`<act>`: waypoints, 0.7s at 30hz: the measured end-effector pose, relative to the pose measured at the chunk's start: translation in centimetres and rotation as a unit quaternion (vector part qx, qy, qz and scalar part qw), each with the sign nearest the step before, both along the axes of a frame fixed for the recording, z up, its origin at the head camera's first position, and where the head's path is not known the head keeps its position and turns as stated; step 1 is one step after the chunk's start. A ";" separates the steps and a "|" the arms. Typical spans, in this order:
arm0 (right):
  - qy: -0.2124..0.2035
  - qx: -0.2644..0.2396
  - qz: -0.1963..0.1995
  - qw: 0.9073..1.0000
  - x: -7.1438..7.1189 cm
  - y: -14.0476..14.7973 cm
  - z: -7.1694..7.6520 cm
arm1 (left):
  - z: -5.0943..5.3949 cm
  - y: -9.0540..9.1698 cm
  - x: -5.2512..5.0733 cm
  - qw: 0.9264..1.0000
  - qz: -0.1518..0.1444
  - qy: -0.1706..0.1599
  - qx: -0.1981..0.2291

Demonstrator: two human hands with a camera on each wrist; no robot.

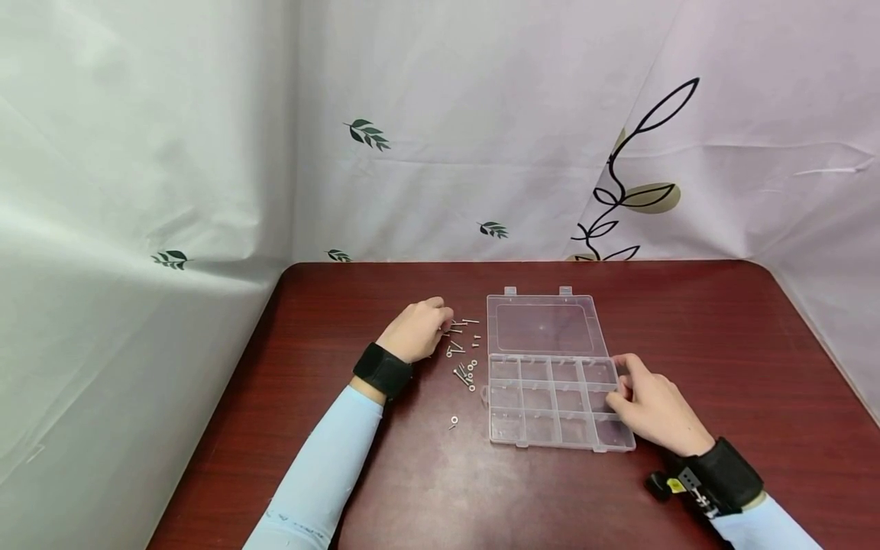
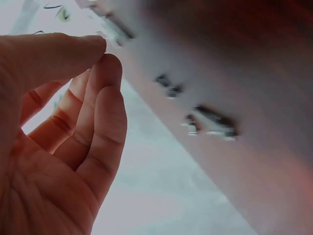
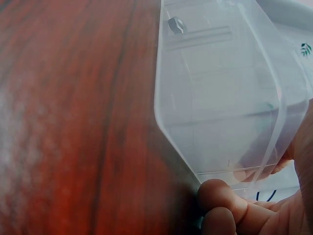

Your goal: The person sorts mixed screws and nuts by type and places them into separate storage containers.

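A clear plastic compartment box (image 1: 557,383) lies on the table, its lid (image 1: 543,327) folded back flat. My right hand (image 1: 656,405) grips the box's right wall; in the right wrist view, fingers (image 3: 217,196) curl at its lower edge. Through the box's clear wall shows a small metal nut (image 3: 177,25). My left hand (image 1: 418,328) is over the far end of a scatter of screws (image 1: 462,376) and nuts left of the box. In the left wrist view its thumb (image 2: 73,54) meets the fingertips; whether something small is between them is hidden.
The dark red wooden table (image 1: 536,504) has rounded far corners. A white patterned cloth (image 1: 440,92) hangs behind it and down its sides. A washer-like ring (image 1: 454,420) and a tiny screw (image 1: 451,427) lie apart, nearer the front.
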State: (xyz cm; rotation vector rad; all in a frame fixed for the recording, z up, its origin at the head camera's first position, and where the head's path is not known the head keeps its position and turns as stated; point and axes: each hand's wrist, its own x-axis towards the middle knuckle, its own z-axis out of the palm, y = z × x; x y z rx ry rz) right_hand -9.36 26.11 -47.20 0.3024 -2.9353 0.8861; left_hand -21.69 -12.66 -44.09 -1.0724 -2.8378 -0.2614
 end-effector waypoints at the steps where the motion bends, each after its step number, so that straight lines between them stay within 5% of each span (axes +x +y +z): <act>1: 0.001 0.000 0.000 1.000 0.0 0.0 0.0 | 0.2 0.1 0.1 1.000 -0.005 0.004 0.006; 11: 0.005 -0.001 0.002 1.000 0.0 -0.1 0.1 | 2.3 2.6 2.3 0.995 -0.085 0.023 0.049; 21: 0.002 -0.003 0.004 1.000 0.1 -0.1 0.1 | 2.4 5.1 4.4 0.984 -0.157 0.058 0.065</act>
